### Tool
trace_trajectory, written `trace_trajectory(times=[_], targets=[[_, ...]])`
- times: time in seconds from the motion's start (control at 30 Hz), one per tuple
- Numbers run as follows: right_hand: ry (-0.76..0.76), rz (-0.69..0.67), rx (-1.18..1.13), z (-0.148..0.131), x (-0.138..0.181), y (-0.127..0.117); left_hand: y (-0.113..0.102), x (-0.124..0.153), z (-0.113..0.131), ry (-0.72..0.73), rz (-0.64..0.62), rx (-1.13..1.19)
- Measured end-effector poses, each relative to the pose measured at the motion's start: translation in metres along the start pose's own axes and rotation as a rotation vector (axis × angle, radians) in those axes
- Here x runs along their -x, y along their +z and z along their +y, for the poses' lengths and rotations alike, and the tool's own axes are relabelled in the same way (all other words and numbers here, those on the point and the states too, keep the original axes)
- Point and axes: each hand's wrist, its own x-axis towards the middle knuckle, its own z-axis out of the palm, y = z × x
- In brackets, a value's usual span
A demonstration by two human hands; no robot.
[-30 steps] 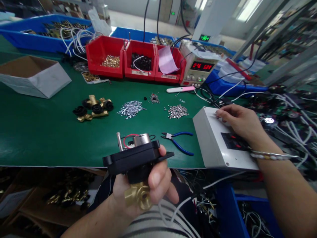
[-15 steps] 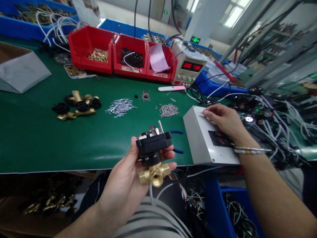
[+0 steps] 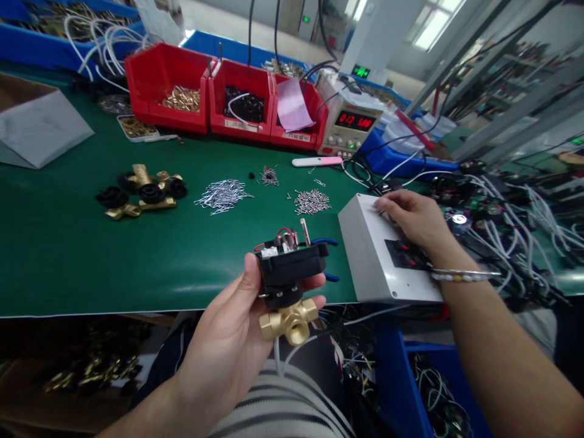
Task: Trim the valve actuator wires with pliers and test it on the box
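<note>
My left hand (image 3: 237, 328) is wrapped round a motorized ball valve (image 3: 292, 292). Its brass three-port body points down, and the black actuator housing on top is uncovered, showing red wires and an upright metal shaft. White cable hangs below the valve. My right hand (image 3: 408, 222) rests at the upper edge of a light grey control box (image 3: 369, 261), thumb and fingers pinched together. Whatever they pinch is mostly hidden beneath them. A black panel with red parts (image 3: 404, 254) shows on the box face. Blue-handled pliers (image 3: 331, 278) lie partly behind the valve.
Along the back stand red bins (image 3: 168, 118) and a power supply (image 3: 351, 121) with lit red digits. Cotter pins (image 3: 222, 196), small screws (image 3: 312, 201) and brass valve bodies (image 3: 141, 194) lie on the green mat (image 3: 196, 255). Tangled white cables (image 3: 506, 243) spread at the right.
The valve in my left hand has shifted slightly right and turned a little. The left digits on the power supply have changed from zeros. My right hand stays at the box.
</note>
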Motion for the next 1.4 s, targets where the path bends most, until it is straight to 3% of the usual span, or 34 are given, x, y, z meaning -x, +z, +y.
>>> trace_trajectory(times=[0.2, 0.4, 0.73, 1.1, 1.17, 1.3, 1.4], targets=[[-0.008, 0.028, 0.008, -0.001, 0.002, 0.001, -0.001, -0.004, -0.002, 0.275, 0.043, -0.167], [-0.024, 0.037, -0.010, 0.000, 0.002, 0.002, -0.006, -0.003, -0.002, 0.165, 0.092, -0.222], [-0.063, 0.039, -0.027, 0.000, 0.002, 0.001, -0.009, -0.006, -0.004, 0.137, 0.013, -0.251], [-0.059, 0.033, -0.057, 0.005, 0.001, 0.004, -0.009, -0.006, -0.004, 0.133, 0.025, -0.257], [-0.113, 0.123, -0.082, 0.007, 0.000, 0.004, -0.009, -0.006, -0.004, 0.139, 0.042, -0.272], [-0.260, 0.538, -0.149, -0.002, 0.005, -0.009, -0.011, -0.006, -0.003, 0.122, 0.019, -0.261], [-0.304, 0.627, -0.197, -0.028, 0.030, -0.022, -0.012, -0.008, -0.003, 0.122, 0.003, -0.261]])
